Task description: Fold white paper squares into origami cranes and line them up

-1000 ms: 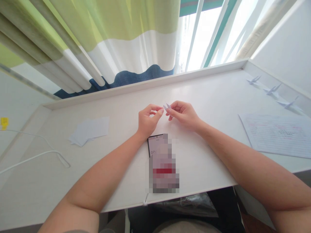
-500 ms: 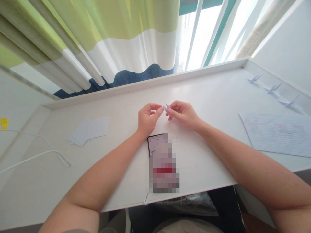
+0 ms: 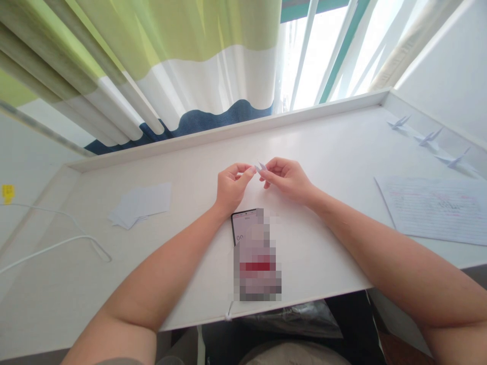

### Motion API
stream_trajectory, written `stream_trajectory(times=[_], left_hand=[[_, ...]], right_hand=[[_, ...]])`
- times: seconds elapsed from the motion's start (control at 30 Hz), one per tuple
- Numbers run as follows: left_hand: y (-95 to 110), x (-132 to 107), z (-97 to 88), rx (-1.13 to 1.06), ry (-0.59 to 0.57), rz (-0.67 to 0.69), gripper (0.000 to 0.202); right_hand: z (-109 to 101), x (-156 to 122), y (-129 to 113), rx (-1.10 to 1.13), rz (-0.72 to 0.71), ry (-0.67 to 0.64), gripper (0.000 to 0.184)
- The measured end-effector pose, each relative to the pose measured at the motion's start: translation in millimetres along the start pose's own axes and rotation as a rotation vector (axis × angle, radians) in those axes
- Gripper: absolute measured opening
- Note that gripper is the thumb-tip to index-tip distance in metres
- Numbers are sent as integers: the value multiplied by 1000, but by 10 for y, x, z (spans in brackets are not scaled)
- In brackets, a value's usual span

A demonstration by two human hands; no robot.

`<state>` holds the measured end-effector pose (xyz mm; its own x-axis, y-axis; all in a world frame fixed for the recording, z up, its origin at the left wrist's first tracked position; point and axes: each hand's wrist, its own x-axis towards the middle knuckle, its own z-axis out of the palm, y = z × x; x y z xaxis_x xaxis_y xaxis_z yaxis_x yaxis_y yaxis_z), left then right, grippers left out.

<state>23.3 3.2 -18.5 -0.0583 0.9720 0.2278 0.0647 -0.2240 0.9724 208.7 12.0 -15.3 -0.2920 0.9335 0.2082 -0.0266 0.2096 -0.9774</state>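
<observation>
Over the middle of the desk, a small piece of folded white paper [image 3: 260, 167] is pinched between my two hands, with two pointed tips sticking up. My left hand [image 3: 235, 185] grips its left side between thumb and index finger. On the other side, my right hand [image 3: 287, 178] holds it with the thumb in front and fingers curled behind. Much of the paper is hidden by my fingers. Three folded paper cranes [image 3: 429, 138] stand in a row at the right side of the desk.
A phone [image 3: 243, 225], partly pixelated, lies just below my hands. Loose white paper sheets [image 3: 146, 203] are spread at the left, near a white cable [image 3: 57, 248]. A written, lined sheet [image 3: 437, 208] lies at the right. Raised edging [image 3: 228, 133] borders the desk's back.
My left hand has shifted very slightly to the right. Both hands keep their pinch on the folded paper, and the rest looks the same.
</observation>
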Motion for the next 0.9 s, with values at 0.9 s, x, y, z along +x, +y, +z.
stream_trajectory(times=[0.9], left_hand=[[30, 17, -19, -26, -58, 24, 17]], right_hand=[[-4, 1, -34, -17, 5, -8, 54]])
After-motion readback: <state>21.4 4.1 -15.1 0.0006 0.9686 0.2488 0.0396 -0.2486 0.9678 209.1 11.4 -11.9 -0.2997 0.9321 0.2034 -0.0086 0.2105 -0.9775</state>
